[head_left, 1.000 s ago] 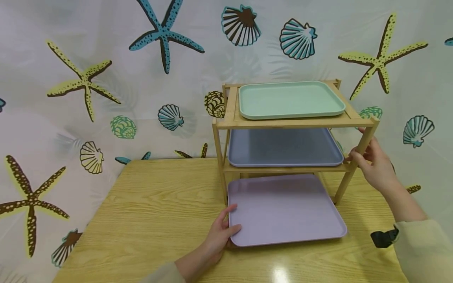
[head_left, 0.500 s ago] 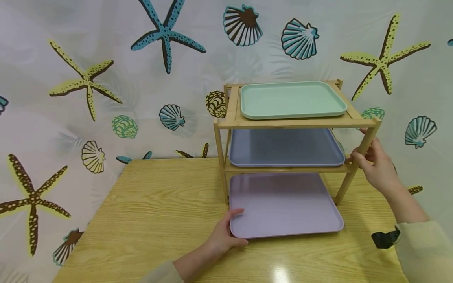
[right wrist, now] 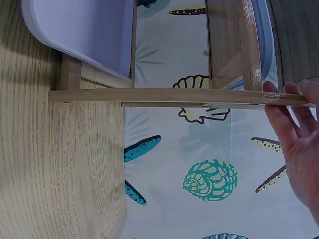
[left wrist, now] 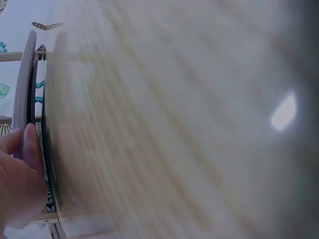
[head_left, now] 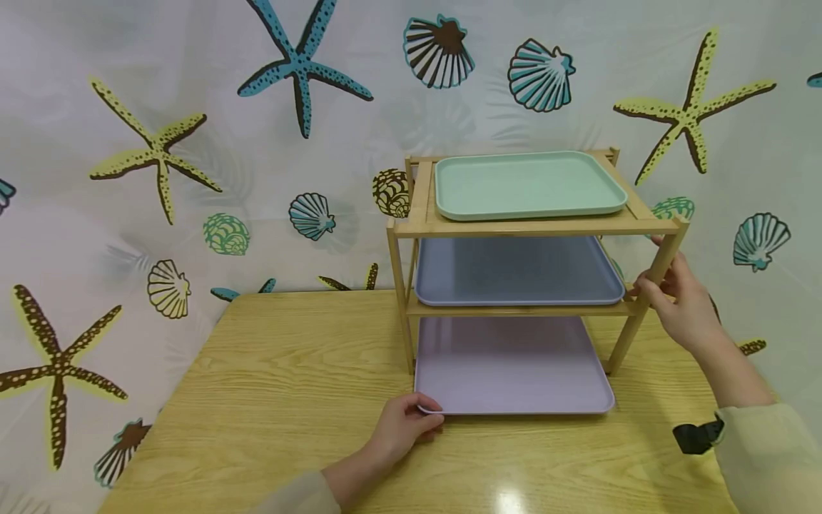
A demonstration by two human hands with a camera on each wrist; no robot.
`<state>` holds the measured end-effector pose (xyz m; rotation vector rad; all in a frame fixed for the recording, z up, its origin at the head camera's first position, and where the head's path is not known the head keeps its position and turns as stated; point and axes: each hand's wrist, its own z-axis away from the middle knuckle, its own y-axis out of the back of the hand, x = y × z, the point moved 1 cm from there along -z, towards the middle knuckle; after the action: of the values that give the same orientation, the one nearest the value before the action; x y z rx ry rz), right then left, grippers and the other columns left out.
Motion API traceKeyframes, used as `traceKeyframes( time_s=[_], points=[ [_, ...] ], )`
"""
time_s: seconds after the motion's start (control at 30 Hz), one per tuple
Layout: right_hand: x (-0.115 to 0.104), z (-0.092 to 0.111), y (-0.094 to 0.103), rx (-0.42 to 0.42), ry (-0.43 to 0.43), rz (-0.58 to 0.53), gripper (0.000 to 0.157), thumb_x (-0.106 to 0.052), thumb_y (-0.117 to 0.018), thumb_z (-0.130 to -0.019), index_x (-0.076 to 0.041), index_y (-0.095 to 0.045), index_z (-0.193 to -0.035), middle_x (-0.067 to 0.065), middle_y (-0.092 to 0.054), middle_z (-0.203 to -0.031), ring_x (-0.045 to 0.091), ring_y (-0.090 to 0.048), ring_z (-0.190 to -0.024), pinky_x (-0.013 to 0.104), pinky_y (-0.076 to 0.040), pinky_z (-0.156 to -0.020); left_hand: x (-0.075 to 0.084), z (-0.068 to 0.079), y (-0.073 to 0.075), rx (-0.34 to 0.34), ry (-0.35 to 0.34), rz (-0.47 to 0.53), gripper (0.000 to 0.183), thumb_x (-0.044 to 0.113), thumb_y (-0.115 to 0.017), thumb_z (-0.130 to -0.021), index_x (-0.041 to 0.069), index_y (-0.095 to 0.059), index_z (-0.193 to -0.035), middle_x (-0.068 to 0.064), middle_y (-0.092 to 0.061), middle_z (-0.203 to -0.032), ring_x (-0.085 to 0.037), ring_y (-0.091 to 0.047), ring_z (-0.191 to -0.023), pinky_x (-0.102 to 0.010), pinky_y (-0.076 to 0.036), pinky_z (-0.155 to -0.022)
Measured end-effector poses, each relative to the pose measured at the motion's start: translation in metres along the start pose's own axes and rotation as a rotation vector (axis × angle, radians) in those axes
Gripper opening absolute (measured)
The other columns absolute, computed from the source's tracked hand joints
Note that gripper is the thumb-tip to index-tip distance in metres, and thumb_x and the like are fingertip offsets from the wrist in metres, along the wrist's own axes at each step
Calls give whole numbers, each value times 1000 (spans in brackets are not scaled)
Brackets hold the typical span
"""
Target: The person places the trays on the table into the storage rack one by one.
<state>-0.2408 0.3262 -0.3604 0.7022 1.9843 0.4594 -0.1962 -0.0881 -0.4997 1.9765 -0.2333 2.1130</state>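
A wooden three-tier rack [head_left: 533, 227] stands on the table with a tray at each level. The lilac tray [head_left: 514, 371] at the bottom juts out past the rack's front. My left hand [head_left: 401, 432] pinches this tray's front left corner between thumb and fingers; the left wrist view shows the tray's edge [left wrist: 23, 89] between them. My right hand [head_left: 683, 307] grips the rack's front right post, and in the right wrist view its fingertips [right wrist: 271, 89] curl over that post [right wrist: 174, 95]. A blue-grey tray [head_left: 516, 271] lies on the middle shelf, a mint green tray [head_left: 529, 185] on top.
The wood-grain table [head_left: 282, 378] stretches to the left of the rack. Behind it hangs a pale curtain [head_left: 257, 171] printed with starfish and shells, close to the rack's back. A black strap [head_left: 698, 435] sits by the right sleeve.
The lilac tray has slid backward, deeper into the rack's bottom level. My left hand has shifted from the tray's left side to its front left corner. The right hand keeps its place.
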Motion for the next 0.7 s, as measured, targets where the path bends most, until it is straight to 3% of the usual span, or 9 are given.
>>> traceKeyframes(
  time_s=[0.27,0.4,0.53,0.7],
  points=[
    [2,-1,0,13,15,-1,61,-2,-49,-100,-12,-21,-154,22,-60,-101,-12,-50,-85,6,-40,-72,4,-21,-7,76,20,47,15,-3,-63,-92,-12,-57,-103,-24,-69,-84,-19,-69,-67,-28,-56,-56],
    [-1,-1,1,5,6,-8,62,-6,-49,-101,-17,-20,-155,21,-60,-103,-11,-51,-87,7,-42,-70,6,-32,-13,110,25,48,14,-2,-62,-93,-11,-58,-103,-23,-69,-84,-21,-70,-69,-30,-56,-55],
    [-1,-1,1,0,-7,2,63,-9,-49,-102,-21,-19,-156,19,-60,-104,-4,-54,-89,8,-43,-69,8,-42,-20,123,17,75,13,-5,-58,-94,-12,-58,-105,-22,-69,-83,-19,-69,-69,-28,-55,-54],
    [2,-2,1,8,13,-7,63,-5,-50,-101,-17,-20,-155,21,-60,-102,-5,-55,-89,7,-42,-70,8,-54,-23,107,19,109,16,-5,-52,-97,-12,-55,-112,-24,-68,-87,-19,-69,-69,-28,-55,-55]
  ],
)
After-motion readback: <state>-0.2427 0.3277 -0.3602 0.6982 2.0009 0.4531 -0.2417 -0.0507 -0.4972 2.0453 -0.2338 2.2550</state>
